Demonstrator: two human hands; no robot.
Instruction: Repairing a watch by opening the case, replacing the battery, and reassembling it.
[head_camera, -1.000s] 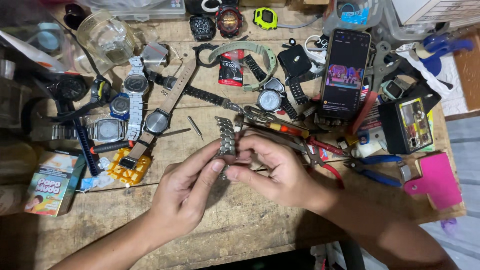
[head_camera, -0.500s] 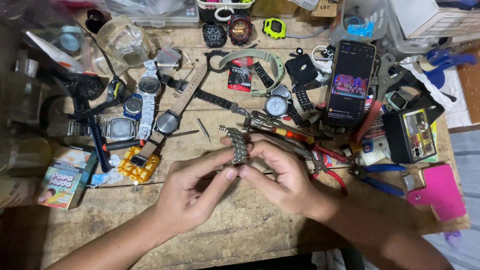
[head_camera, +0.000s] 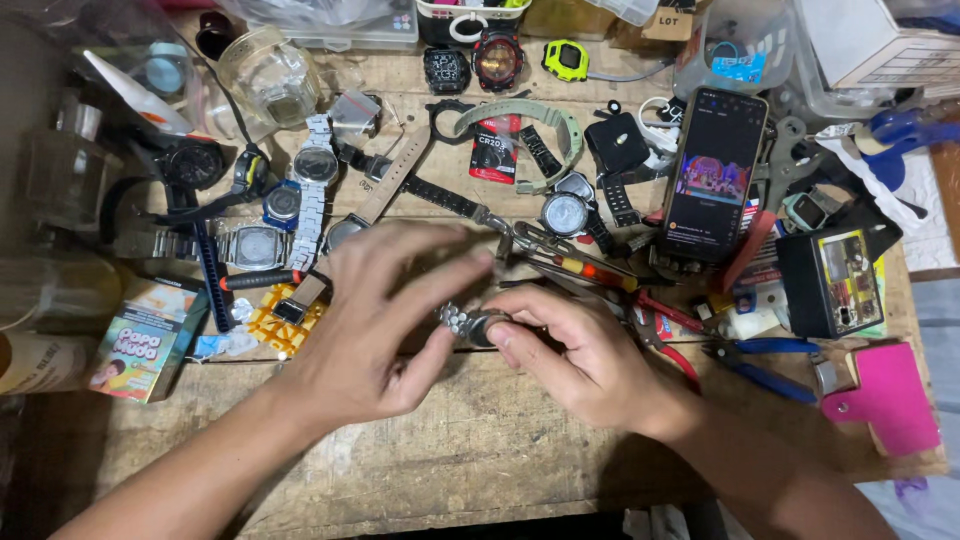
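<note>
A metal watch (head_camera: 470, 323) is pinched by the right hand (head_camera: 580, 350) just above the tabletop (head_camera: 480, 470); its bracelet is touched by the left hand's (head_camera: 385, 320) loosely spread fingers. Work appears unfinished.

- phone (head_camera: 712, 172), screen lit, at 2 o'clock on wooden bench (head_camera: 450, 470)
- glass jar (head_camera: 268, 75) at 11
- yellow tape measure (head_camera: 566, 59) at 12
- pink card (head_camera: 885, 398) at 4
- small printed box (head_camera: 135, 342) at 9

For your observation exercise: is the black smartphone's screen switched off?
No, the black smartphone, lying on the wooden table, has a lit screen showing a colourful picture.
</note>
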